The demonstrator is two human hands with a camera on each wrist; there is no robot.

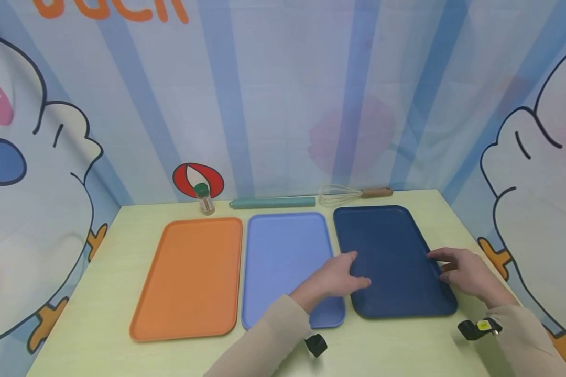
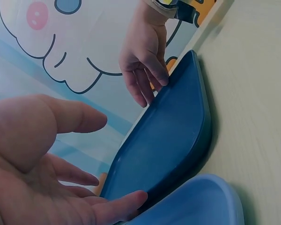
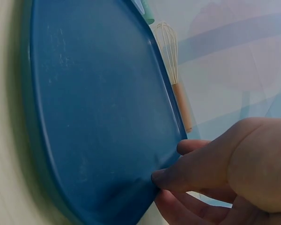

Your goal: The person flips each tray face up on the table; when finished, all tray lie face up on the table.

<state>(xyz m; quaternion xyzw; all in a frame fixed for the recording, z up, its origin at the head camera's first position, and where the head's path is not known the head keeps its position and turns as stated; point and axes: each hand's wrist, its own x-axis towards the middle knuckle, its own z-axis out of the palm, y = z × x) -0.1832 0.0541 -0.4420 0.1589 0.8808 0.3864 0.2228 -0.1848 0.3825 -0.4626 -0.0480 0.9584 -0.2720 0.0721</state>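
A dark blue tray (image 1: 387, 262) lies flat on the table between the two hands. By its left edge my left hand (image 1: 338, 276) hovers with thumb and fingers spread, partly over a light blue tray (image 1: 283, 262). In the left wrist view, the left fingers (image 2: 126, 206) overlap the dark tray's near rim, with nothing between them and the thumb. At the right edge rests my right hand (image 1: 464, 272). Its thumb (image 3: 166, 178) touches the rim, while the relaxed fingers stand along the outer side, partly hidden by the thumb.
To the left lies an orange tray (image 1: 191, 283). Behind the trays, along the back edge, are a green-capped shaker jar (image 1: 204, 200), a teal stick (image 1: 273, 202) and a whisk (image 1: 356, 193) with a wooden handle. A printed cloth backdrop (image 1: 287, 104) rises behind the table.
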